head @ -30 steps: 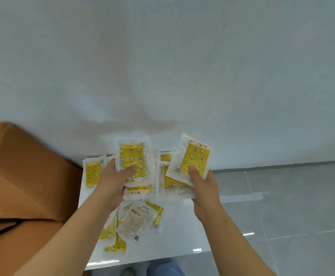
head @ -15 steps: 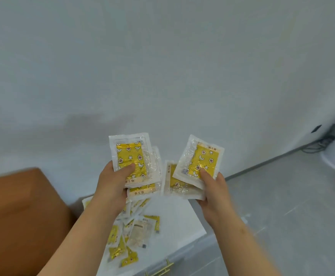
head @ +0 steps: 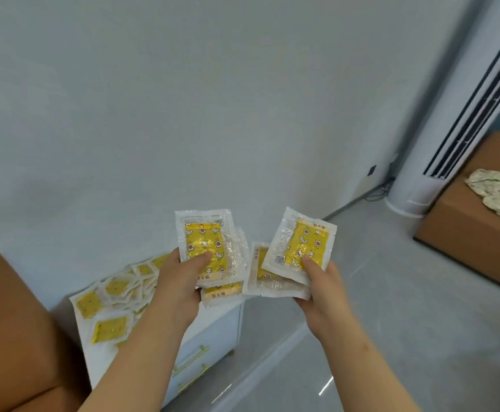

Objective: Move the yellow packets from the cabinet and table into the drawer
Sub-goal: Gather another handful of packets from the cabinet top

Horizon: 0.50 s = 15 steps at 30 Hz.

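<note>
My left hand [head: 180, 283] grips a small stack of yellow packets [head: 205, 239] in clear wrappers, thumb pressed on the top one. My right hand [head: 323, 289] holds another stack of yellow packets [head: 302, 242] the same way. Both stacks are raised in the air, side by side, above the right end of the white cabinet [head: 213, 331]. Several more yellow packets [head: 110, 328] lie scattered on the cabinet top to the left of my left arm. The cabinet's front shows gold drawer handles [head: 192, 359]; the drawers look closed.
A brown cardboard box [head: 11, 337] stands left of the cabinet. At the right stands a white tower air conditioner [head: 438, 150] and another brown box [head: 474, 227] with pale packets on top. Grey tiled floor [head: 391, 322] spreads between them.
The view has swung to the right, bringing the air conditioner and right box into sight. Both hands keep their stacks and have moved right, off the cabinet's middle.
</note>
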Available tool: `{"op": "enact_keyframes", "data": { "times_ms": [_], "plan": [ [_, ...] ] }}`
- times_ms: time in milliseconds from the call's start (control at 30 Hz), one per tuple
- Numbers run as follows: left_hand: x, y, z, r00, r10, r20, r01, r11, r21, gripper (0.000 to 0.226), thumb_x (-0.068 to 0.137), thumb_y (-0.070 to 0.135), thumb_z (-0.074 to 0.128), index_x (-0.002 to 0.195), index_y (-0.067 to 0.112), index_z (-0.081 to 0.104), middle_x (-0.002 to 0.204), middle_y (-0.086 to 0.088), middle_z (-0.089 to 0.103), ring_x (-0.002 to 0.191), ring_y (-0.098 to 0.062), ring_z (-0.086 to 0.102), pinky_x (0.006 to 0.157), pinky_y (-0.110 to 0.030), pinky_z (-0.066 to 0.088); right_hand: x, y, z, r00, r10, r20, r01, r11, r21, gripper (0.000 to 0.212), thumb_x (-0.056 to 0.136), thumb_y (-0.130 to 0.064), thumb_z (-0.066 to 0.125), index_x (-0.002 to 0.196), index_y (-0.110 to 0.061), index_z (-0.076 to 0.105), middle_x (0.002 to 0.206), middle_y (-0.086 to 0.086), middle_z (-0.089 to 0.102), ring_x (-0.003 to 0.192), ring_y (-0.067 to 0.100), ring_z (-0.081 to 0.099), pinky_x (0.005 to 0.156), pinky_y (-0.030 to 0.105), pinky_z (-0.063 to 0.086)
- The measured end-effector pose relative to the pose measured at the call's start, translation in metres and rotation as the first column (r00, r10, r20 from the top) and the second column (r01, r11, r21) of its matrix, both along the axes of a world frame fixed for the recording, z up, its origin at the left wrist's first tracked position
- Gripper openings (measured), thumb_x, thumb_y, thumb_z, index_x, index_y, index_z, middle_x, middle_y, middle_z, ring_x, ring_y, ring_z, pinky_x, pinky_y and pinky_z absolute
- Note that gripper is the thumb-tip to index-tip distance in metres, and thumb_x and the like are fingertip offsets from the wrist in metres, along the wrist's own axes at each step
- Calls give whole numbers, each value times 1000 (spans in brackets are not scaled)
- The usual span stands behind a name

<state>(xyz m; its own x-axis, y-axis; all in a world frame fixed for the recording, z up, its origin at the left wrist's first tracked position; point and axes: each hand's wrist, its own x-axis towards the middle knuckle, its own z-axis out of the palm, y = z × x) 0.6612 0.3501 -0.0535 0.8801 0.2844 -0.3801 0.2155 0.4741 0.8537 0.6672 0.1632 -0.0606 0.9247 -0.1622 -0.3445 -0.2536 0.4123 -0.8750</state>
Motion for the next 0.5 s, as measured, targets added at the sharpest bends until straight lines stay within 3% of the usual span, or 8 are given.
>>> {"op": "enact_keyframes", "data": {
  "times_ms": [267,500],
  "plan": [
    [-129,-153,-22,997,-62,-47,60,997,-51,20,89,-3,54,93,16,60,93,-7,68,83,-26,64,63,-38,51,-134,-148,-19,999,-28,-29,28,1000,-15,19,96,-12,49,112,-20,56,100,5,69,86,23,67,65,35,53],
    [-233,-253,-36,980,-154,-123,148,987,-63,26,90,-1,54,111,12,61,106,-12,68,91,-30,65,68,-42,53,-254,-249,-30,994,-66,-88,62,997,-45,19,95,-11,49,111,-17,58,104,8,69,90,25,66,75,39,54]
  ]
}}
